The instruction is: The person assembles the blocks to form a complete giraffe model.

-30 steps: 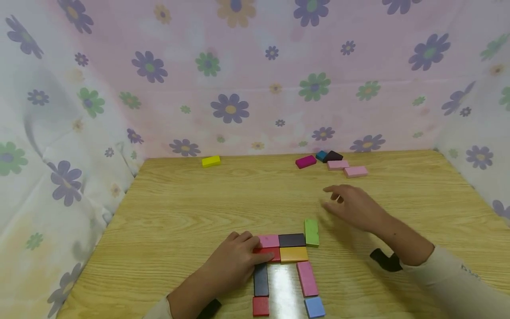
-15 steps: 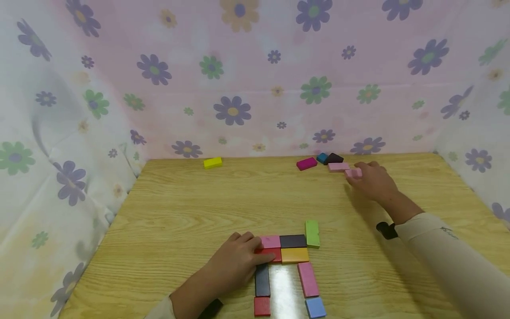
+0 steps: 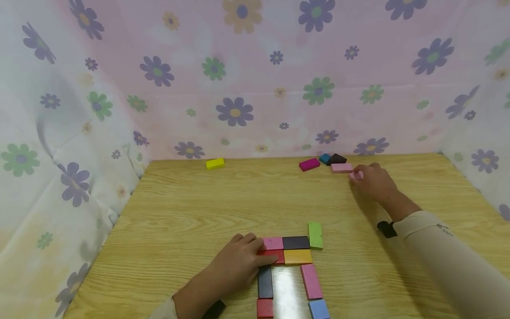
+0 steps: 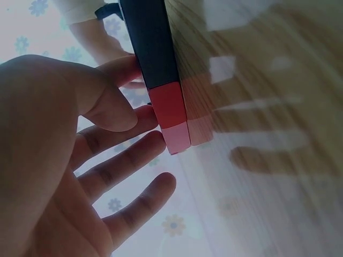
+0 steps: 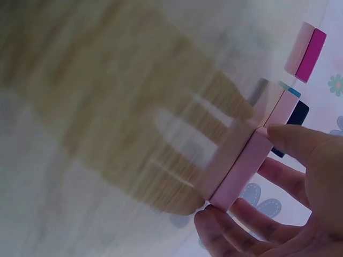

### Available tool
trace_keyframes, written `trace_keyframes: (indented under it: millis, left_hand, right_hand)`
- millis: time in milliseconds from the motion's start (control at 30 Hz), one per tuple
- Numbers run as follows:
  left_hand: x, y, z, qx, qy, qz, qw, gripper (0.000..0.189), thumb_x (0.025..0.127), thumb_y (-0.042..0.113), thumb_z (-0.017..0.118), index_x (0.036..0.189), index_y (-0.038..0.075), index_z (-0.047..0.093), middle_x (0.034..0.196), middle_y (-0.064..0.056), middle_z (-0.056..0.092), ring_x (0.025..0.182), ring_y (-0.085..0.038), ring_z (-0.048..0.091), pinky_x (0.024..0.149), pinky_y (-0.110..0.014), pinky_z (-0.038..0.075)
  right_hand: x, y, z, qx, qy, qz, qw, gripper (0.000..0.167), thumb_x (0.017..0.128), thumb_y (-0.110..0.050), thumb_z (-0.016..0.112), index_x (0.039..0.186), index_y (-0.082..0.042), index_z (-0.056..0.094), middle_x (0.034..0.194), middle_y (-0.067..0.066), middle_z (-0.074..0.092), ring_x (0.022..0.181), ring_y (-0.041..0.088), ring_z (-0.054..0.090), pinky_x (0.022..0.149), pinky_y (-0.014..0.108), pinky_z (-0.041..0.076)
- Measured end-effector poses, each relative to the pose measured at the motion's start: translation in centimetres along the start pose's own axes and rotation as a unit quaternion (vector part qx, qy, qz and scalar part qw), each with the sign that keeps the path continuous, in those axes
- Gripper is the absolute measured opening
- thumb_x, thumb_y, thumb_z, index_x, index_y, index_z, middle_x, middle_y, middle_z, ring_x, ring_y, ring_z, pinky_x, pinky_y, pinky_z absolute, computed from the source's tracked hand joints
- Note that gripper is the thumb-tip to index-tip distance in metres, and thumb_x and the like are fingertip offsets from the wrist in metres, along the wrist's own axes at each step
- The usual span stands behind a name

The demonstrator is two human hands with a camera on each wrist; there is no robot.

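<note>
Grip newly made: our right hand pinches the pale-pink block, seemingly liftable, while our left hand lies loose

Flower-print walls, probably cloth, behind and beside a wood-grain tabletop with glare.

My remote view takes in a yellow-brown wood-grain tabletop, its far edge running along the foot of a pale pink cloth backdrop printed with purple, green and orange flowers. To the left I have a wrinkled white flowered cloth, falling in soft creases; to the right, a whitish flowered cloth. I see a white patch of glare shining on the tabletop's near part.
</note>
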State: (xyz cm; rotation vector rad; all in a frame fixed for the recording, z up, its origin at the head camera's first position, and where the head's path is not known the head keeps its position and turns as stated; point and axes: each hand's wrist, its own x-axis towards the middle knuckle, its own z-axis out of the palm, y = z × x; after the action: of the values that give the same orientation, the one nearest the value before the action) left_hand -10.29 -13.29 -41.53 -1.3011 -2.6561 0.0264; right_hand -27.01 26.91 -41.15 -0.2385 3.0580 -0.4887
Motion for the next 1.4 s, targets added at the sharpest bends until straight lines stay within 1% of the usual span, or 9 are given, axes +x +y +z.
trace_keyframes:
  millis: [167, 333, 500, 667, 900, 1033, 1133, 1267, 1400]
  left_hand:
    - [0.0, 0.0, 0.1, -0.011, -0.009, -0.004, 0.9999, 0.031, 0.095, 0.027, 0.066, 0.122, 0.042, 0.068, 0.103, 0.004, 0.062, 0.097, -0.013, 0.056, 0.080, -0.031, 0.047]
    - [0.0, 0.0, 0.0, -0.013, -0.009, -0.005, 0.9999, 0.033, 0.095, 0.025, 0.066, 0.123, 0.042, 0.068, 0.103, 0.004, 0.062, 0.096, -0.013, 0.056, 0.083, -0.031, 0.048]
    - [0.0, 0.0, 0.0, -0.006, -0.003, -0.004, 1.0000, 0.033, 0.094, 0.024, 0.066, 0.122, 0.042, 0.068, 0.102, 0.005, 0.061, 0.097, -0.014, 0.056, 0.082, -0.032, 0.049]
    - [0.1, 0.0, 0.1, -0.003, -0.001, -0.003, 1.0000, 0.033, 0.094, 0.024, 0.066, 0.122, 0.042, 0.069, 0.102, 0.004, 0.061, 0.097, -0.014, 0.056, 0.082, -0.032, 0.049]
    - [0.1, 0.1, 0.2, 0.000, -0.007, -0.004, 1.0000, 0.035, 0.094, 0.023, 0.066, 0.123, 0.043, 0.068, 0.103, 0.004, 0.062, 0.099, -0.014, 0.057, 0.082, -0.033, 0.049]
    - [0.0, 0.1, 0.2, 0.000, -0.009, -0.004, 1.0000, 0.034, 0.094, 0.025, 0.065, 0.123, 0.043, 0.067, 0.103, 0.004, 0.061, 0.099, -0.015, 0.056, 0.083, -0.033, 0.049]
    - [0.0, 0.0, 0.2, -0.003, -0.012, -0.005, 0.9999, 0.034, 0.095, 0.025, 0.065, 0.124, 0.043, 0.067, 0.104, 0.004, 0.061, 0.099, -0.014, 0.056, 0.084, -0.033, 0.049]
    - [0.0, 0.0, 0.1, -0.005, -0.016, -0.005, 0.9998, 0.033, 0.095, 0.026, 0.065, 0.124, 0.043, 0.067, 0.105, 0.003, 0.061, 0.099, -0.014, 0.056, 0.084, -0.032, 0.048]
    - [0.0, -0.1, 0.1, -0.006, -0.017, -0.006, 0.9998, 0.033, 0.095, 0.026, 0.065, 0.124, 0.043, 0.067, 0.104, 0.003, 0.061, 0.099, -0.014, 0.056, 0.084, -0.032, 0.048]
  right_hand:
    - [-0.4, -0.1, -0.1, 0.006, -0.003, -0.001, 1.0000, 0.045, 0.101, -0.027, 0.054, 0.125, 0.010, 0.058, 0.119, 0.041, 0.052, 0.109, 0.054, 0.049, 0.082, 0.063, 0.046]
    - [-1.1, -0.5, 0.0, 0.017, 0.017, -0.020, 0.9995, 0.044, 0.097, -0.027, 0.061, 0.121, 0.011, 0.061, 0.120, 0.041, 0.050, 0.106, 0.052, 0.051, 0.081, 0.061, 0.047]
    - [-2.2, -2.0, -0.1, 0.047, 0.028, -0.049, 0.9973, 0.044, 0.094, -0.029, 0.068, 0.121, 0.007, 0.064, 0.125, 0.038, 0.054, 0.117, 0.051, 0.049, 0.086, 0.062, 0.048]
    - [-3.7, -4.1, 0.3, 0.080, 0.033, -0.091, 0.9921, 0.038, 0.094, -0.022, 0.068, 0.121, 0.004, 0.065, 0.125, 0.028, 0.062, 0.111, 0.043, 0.060, 0.087, 0.057, 0.051]
    - [-4.5, -6.5, 1.1, 0.106, -0.014, -0.155, 0.9821, 0.034, 0.092, -0.019, 0.072, 0.120, -0.002, 0.067, 0.121, 0.016, 0.069, 0.111, 0.038, 0.064, 0.091, 0.054, 0.053]
    - [-4.5, -7.5, 1.8, 0.105, -0.056, -0.175, 0.9774, 0.033, 0.089, -0.019, 0.075, 0.119, -0.007, 0.068, 0.121, 0.010, 0.069, 0.109, 0.028, 0.064, 0.091, 0.048, 0.054]
    - [-4.5, -8.0, 2.3, 0.100, -0.078, -0.188, 0.9740, 0.034, 0.089, -0.025, 0.076, 0.118, -0.009, 0.070, 0.123, 0.007, 0.068, 0.109, 0.023, 0.064, 0.091, 0.044, 0.055]
    - [-4.6, -8.0, 2.5, 0.080, -0.096, -0.226, 0.9661, 0.035, 0.092, -0.027, 0.073, 0.120, -0.007, 0.071, 0.128, 0.013, 0.066, 0.117, 0.031, 0.063, 0.095, 0.046, 0.054]
    - [-4.7, -8.0, 2.4, 0.068, -0.102, -0.258, 0.9584, 0.033, 0.094, -0.019, 0.070, 0.123, -0.004, 0.070, 0.130, 0.018, 0.064, 0.121, 0.037, 0.061, 0.096, 0.049, 0.052]
